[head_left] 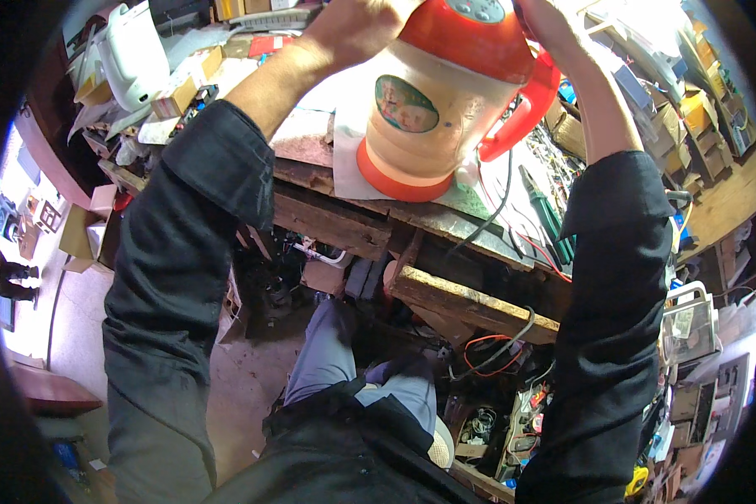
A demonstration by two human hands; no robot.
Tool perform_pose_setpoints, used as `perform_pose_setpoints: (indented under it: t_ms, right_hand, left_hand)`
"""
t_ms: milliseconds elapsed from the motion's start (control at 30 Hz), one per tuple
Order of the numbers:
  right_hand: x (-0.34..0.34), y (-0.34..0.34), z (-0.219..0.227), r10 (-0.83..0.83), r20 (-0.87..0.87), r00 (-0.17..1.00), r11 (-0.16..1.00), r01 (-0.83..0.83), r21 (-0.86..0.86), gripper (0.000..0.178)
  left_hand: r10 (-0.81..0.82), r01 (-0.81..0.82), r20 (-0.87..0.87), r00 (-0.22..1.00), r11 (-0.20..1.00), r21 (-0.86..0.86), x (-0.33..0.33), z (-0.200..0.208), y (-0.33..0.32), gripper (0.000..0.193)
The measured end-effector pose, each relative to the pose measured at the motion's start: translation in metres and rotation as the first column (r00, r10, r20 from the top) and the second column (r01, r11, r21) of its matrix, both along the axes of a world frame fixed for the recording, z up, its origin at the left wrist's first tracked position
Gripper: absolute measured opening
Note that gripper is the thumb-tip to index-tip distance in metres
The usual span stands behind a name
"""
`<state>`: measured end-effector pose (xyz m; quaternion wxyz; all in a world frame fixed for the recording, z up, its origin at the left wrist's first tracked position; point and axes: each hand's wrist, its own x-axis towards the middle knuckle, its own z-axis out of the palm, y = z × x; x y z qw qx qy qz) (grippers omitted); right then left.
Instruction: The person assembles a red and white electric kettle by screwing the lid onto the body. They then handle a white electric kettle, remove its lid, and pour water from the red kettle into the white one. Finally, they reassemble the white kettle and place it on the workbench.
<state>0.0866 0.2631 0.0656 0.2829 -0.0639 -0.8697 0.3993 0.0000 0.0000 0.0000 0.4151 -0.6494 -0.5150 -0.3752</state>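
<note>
Left hand [363,27] and right hand [553,25] flanking one pot [437,105]; fingers cropped, can't tell if closed. Pot standing between and below them, leaving narrow strip before bench [332,220] edge. One pliers [546,213] lying below right hand.

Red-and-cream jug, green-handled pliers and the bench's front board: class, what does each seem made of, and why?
Jug: glossy red parts suggest plastic; smooth cream body, plastic or painted metal. Pliers: dark, slim jaws suggest metal; green grips, plastic or rubber. Board: brown, worn, rough-edged, probably wood.
</note>
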Motion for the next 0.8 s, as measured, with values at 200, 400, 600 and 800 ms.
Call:
perform_pose_setpoints:
  t_ms: [200,400,600,800]
  right_hand:
    - [0.005,0.004,0.002,-0.091,0.025,0.996,0.996,0.09,0.022,0.043]
    - [0.024,-0.041,0.008,0.045,-0.065,0.997,0.993,-0.038,0.109,0.037]
    - [0.025,-0.044,0.005,0.059,-0.07,0.996,0.997,-0.056,0.049,0.037]
    - [0.028,-0.042,0.008,-0.012,-0.032,0.999,0.995,0.015,0.099,0.038]
  left_hand:
    - [0.065,-0.065,-0.002,0.998,0.997,-0.041,-0.003,-0.001,0.001,0.04]
    - [0.096,-0.094,-0.034,0.995,0.993,0.076,-0.011,-0.006,0.011,0.029]
    - [-0.014,0.029,0.245,0.969,0.998,-0.057,0.001,-0.008,0.003,0.042]
    - [-0.031,0.047,0.284,0.958,0.998,-0.051,0.004,-0.008,0.002,0.044]
